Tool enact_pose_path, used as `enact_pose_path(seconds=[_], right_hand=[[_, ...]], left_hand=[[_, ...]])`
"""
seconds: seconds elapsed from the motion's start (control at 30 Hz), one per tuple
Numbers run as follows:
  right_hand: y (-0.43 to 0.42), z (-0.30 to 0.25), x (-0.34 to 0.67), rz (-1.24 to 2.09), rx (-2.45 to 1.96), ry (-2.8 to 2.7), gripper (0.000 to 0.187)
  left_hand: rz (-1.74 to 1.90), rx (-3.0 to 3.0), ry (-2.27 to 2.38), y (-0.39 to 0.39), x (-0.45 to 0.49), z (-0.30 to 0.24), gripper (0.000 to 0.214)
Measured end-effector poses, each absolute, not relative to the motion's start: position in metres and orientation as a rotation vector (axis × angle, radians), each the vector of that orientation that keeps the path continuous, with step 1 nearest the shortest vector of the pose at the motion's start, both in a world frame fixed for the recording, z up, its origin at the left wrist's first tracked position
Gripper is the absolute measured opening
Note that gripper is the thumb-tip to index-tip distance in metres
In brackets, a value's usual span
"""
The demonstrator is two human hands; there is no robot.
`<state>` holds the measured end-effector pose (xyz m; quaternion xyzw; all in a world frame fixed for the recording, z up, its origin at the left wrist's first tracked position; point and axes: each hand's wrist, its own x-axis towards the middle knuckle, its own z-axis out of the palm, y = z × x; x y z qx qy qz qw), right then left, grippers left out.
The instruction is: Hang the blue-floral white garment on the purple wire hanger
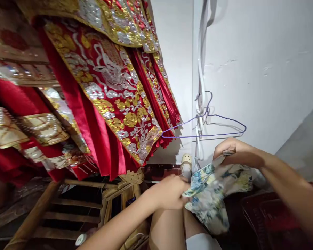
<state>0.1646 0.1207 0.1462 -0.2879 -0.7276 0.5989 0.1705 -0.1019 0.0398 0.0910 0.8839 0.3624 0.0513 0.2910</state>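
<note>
A floral cloth garment [211, 194] in white, blue, green and yellow hangs bunched between my two hands, above my lap; which kind of garment it is I cannot tell. My left hand [173, 192] is closed on its left edge. Higher and to the right, my right hand [232, 152] pinches a gathered part of the same cloth. Just above my right hand, a purple wire hanger [203, 135] hangs bare from a white cord or cable [200, 69] along the wall.
Red costumes with gold and silver sequins [112, 80] hang at the left. Below them stands bamboo furniture [73, 205] with a white-capped bottle [80, 239] close by. A pale perforated pipe end [186, 159] stands by the white wall [263, 69]. Dark red plastic [273, 218] lies at lower right.
</note>
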Motion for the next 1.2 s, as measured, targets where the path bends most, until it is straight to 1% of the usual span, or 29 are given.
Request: enact_pose_path(seconds=[0.07, 0.17, 0.2, 0.27, 0.3, 0.37, 0.43, 0.47, 0.53, 0.57, 0.63, 0.67, 0.77, 0.83, 0.9, 0.97, 1.03, 1.1, 1.13, 1.2], right_hand=[[0.107, 0.149, 0.16, 1.781, -0.629, -2.022, 0.018], [0.09, 0.154, 0.165, 1.804, -0.418, -2.008, 0.02], [0.088, 0.155, 0.169, 1.787, -0.436, -1.974, 0.021], [0.093, 0.153, 0.179, 1.712, -0.617, -1.825, 0.024], [0.1, 0.148, 0.183, 1.657, -0.732, -1.733, 0.028], [0.118, 0.13, 0.184, 1.526, -0.908, -1.578, 0.044], [0.142, 0.103, 0.178, 1.39, -0.995, -1.511, 0.059], [0.155, 0.09, 0.174, 1.312, -1.037, -1.494, 0.061], [0.177, 0.065, 0.168, 1.19, -1.1, -1.487, 0.061], [0.185, 0.056, 0.168, 1.171, -1.107, -1.49, 0.06], [0.194, 0.044, 0.177, 1.156, -1.09, -1.526, 0.058], [0.195, 0.042, 0.186, 1.127, -1.082, -1.562, 0.056], [0.188, 0.048, 0.219, 0.886, -1.133, -1.673, 0.048], [0.179, 0.055, 0.238, 0.769, -1.198, -1.715, 0.045], [0.168, 0.06, 0.25, 0.772, -1.252, -1.747, 0.045], [0.156, 0.063, 0.252, 0.818, -1.27, -1.792, 0.046], [0.146, 0.065, 0.249, 0.837, -1.255, -1.854, 0.044], [0.139, 0.066, 0.246, 0.799, -1.213, -1.931, 0.041], [0.136, 0.067, 0.246, 0.767, -1.193, -1.964, 0.039], [0.133, 0.066, 0.249, 0.681, -1.182, -1.995, 0.038]], left_hand=[[0.021, 2.552, 1.134, 0.044, -0.098, 0.097, 0.008], [-0.228, 2.629, 1.348, 0.058, -0.104, 0.097, 0.014], [-0.289, 2.615, 1.439, 0.064, -0.108, 0.094, 0.019], [-0.343, 2.555, 1.629, 0.074, -0.119, 0.088, 0.026], [-0.331, 2.522, 1.726, 0.078, -0.125, 0.086, 0.028], [-0.205, 2.475, 1.862, 0.083, -0.135, 0.085, 0.027], [0.083, 2.438, 1.841, 0.083, -0.139, 0.086, 0.02], [0.268, 2.399, 1.753, 0.08, -0.139, 0.087, 0.019], [0.575, 2.251, 1.481, 0.071, -0.133, 0.087, 0.023], [0.659, 2.154, 1.344, 0.066, -0.129, 0.087, 0.028], [0.704, 1.976, 1.165, 0.054, -0.119, 0.086, 0.038], [0.699, 1.932, 1.149, 0.05, -0.116, 0.086, 0.041], [0.605, 2.149, 1.357, 0.046, -0.116, 0.088, 0.039], [0.421, 2.447, 1.568, 0.054, -0.124, 0.09, 0.034], [0.198, 2.616, 1.72, 0.067, -0.135, 0.09, 0.028], [0.086, 2.619, 1.819, 0.079, -0.144, 0.09, 0.023], [0.127, 2.597, 1.867, 0.09, -0.149, 0.092, 0.018], [0.265, 2.613, 1.872, 0.094, -0.149, 0.097, 0.026], [0.343, 2.632, 1.865, 0.095, -0.148, 0.101, 0.026], [0.487, 2.658, 1.832, 0.091, -0.144, 0.109, 0.013]])
